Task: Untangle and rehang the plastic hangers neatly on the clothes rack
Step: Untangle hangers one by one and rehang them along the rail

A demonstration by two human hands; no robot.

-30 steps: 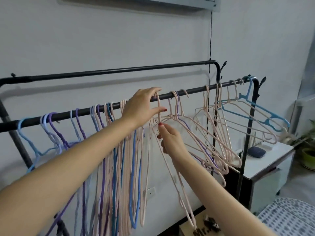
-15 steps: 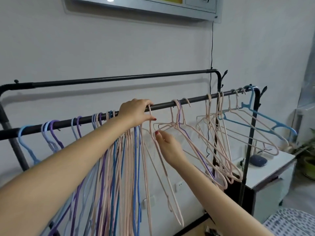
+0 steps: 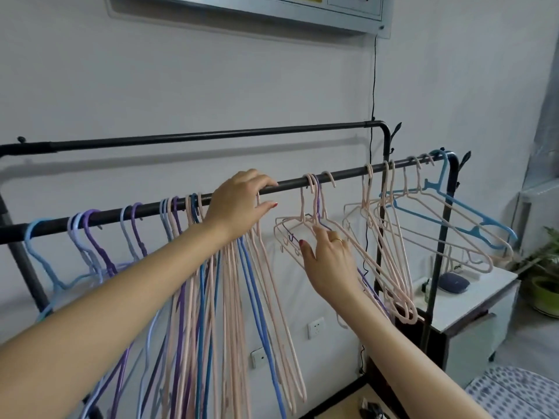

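A black clothes rack's front bar (image 3: 341,174) runs from lower left to upper right. Pink, blue and purple hangers (image 3: 193,297) hang bunched on its left half. My left hand (image 3: 239,204) rests on the bar, fingers over it, beside the hook of a pink hanger (image 3: 272,285) at the bunch's right end. My right hand (image 3: 328,261) reaches into a tangled cluster of pink and purple hangers (image 3: 314,207), fingers spread against their wires. Further right hang more pink hangers (image 3: 390,237) and a blue hanger (image 3: 453,216).
The rack's rear bar (image 3: 211,136) is bare. A white cabinet (image 3: 472,300) with a dark round object stands behind the rack's right post (image 3: 438,252). A potted plant (image 3: 544,285) sits at far right. A black cord (image 3: 373,86) hangs down the wall.
The pink hanger moved left along the bar to join the bunch. My right hand let go of it and moved right to the tangled cluster. The view tilted upward.
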